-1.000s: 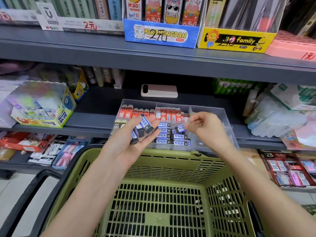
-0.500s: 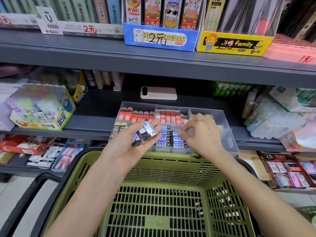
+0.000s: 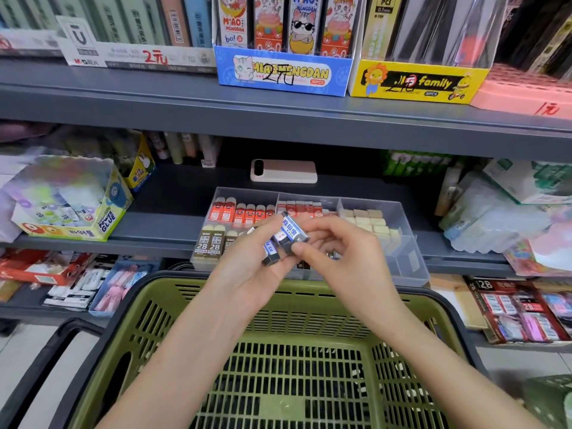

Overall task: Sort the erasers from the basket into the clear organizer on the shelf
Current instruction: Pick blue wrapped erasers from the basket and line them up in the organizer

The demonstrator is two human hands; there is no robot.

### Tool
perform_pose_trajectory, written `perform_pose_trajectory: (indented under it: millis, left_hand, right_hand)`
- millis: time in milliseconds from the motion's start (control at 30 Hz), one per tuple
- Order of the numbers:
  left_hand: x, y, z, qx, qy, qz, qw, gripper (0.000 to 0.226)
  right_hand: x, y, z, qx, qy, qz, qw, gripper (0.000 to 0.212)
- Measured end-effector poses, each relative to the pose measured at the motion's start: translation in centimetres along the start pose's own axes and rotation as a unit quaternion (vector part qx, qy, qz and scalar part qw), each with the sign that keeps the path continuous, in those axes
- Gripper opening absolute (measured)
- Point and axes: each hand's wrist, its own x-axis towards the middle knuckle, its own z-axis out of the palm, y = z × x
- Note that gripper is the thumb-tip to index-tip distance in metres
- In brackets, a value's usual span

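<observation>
Right hand (image 3: 337,252) returned, pinching an eraser (image 3: 292,232) in left hand (image 3: 247,267).

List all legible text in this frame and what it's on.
"MIAOMENGDAN", "36PCS": blue display box
"family": yellow display box
"POWER GLUE": glue box
"2B": brown erasers in the clear organizer
"2元": white box, upper left
Held blue-and-white erasers: print too blurred to read.

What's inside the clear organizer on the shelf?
Red-sleeved erasers at the back, brown 2B erasers front left, cream erasers on the right. The left hand and right hand, holding blue-labelled erasers, hide its middle front.
</observation>
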Motion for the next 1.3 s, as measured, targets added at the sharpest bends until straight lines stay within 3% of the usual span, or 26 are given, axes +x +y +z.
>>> perform_pose_trajectory:
  millis: [100,167,300,467,567,733,1033,1133,1200,1300]
  left_hand:
    - [0.2,0.1,-0.1,0.039,0.000,0.011,0.999,0.019]
    - [0.3,0.1,-0.3,0.071,-0.001,0.030,0.997,0.022]
    - [0.3,0.3,-1.0,0.129,0.006,0.083,0.988,0.032]
    - [0.2,0.5,-1.8,0.212,0.026,0.109,0.971,0.049]
    - [0.2,0.5,-2.2,0.217,0.033,0.109,0.970,0.048]
    - [0.5,0.5,-2.5,0.235,0.046,0.104,0.965,0.026]
    - [1.0,0.6,-3.0,0.218,0.025,0.085,0.972,0.021]
    - [1.1,0.5,-2.7,0.231,0.013,0.093,0.968,0.035]
    - [1.2,0.3,-2.4,0.239,0.001,0.086,0.967,0.039]
    - [1.2,-0.1,-1.8,0.243,-0.026,0.072,0.967,0.040]
  right_hand:
    - [0.2,0.4,-1.2,0.158,-0.002,0.037,0.987,0.019]
    - [0.8,1.1,-2.3,0.195,0.040,0.069,0.978,0.013]
    - [2.8,3.5,-4.0,0.026,0.103,0.116,0.988,0.015]
    - [3.3,5.0,-2.7,-0.199,0.094,0.069,0.973,0.011]
    - [3.2,5.4,-2.0,-0.245,0.100,0.037,0.964,0.008]
    - [3.6,5.9,-0.8,-0.273,0.069,0.084,0.956,0.004]
    - [3.3,6.1,-0.5,-0.462,0.066,0.004,0.885,0.025]
    - [2.9,4.5,-1.0,-0.351,0.093,-0.069,0.929,0.018]
    - [2.7,3.2,-1.0,-0.193,0.018,-0.043,0.980,0.014]
    - [2.5,1.9,-0.7,-0.057,-0.097,0.017,0.994,0.015]
